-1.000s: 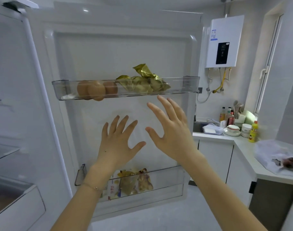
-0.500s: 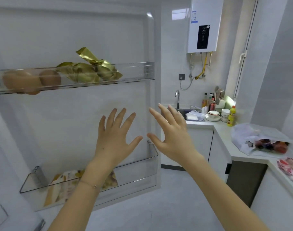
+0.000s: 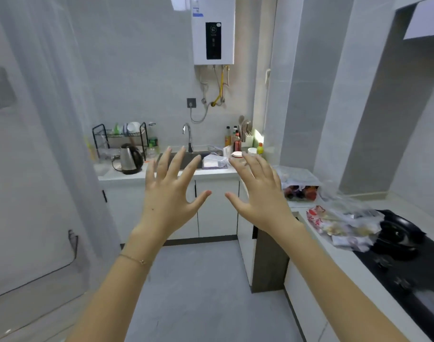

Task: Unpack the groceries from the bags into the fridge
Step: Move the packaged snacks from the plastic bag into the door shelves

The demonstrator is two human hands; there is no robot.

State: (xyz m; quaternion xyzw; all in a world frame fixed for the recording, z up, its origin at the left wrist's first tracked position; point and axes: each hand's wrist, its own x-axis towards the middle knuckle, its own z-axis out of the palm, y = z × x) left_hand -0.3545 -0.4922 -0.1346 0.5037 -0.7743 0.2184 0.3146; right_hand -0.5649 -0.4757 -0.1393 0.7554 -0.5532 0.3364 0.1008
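Observation:
My left hand (image 3: 170, 193) and my right hand (image 3: 259, 193) are raised in front of me with fingers spread, holding nothing. The white fridge door (image 3: 33, 169) stands blurred at the far left, its lower shelf rail just visible. On the right counter lie two clear plastic grocery bags: one (image 3: 299, 186) with dark and red produce near the corner, another (image 3: 344, 225) with red-printed packets beside the stove. Both hands hang in the air to the left of the bags, touching neither.
A black gas stove (image 3: 408, 262) fills the right counter. At the back are a sink with a tap (image 3: 188, 137), a steel kettle (image 3: 129, 159), a dish rack (image 3: 122, 137) and bottles (image 3: 233, 141). A white water heater (image 3: 213, 30) hangs on the wall. Grey floor lies ahead.
My view has swung right, away from the fridge door shelves toward the kitchen counter and stove. Both hands stayed raised and spread; the grocery bags have come closer into view.

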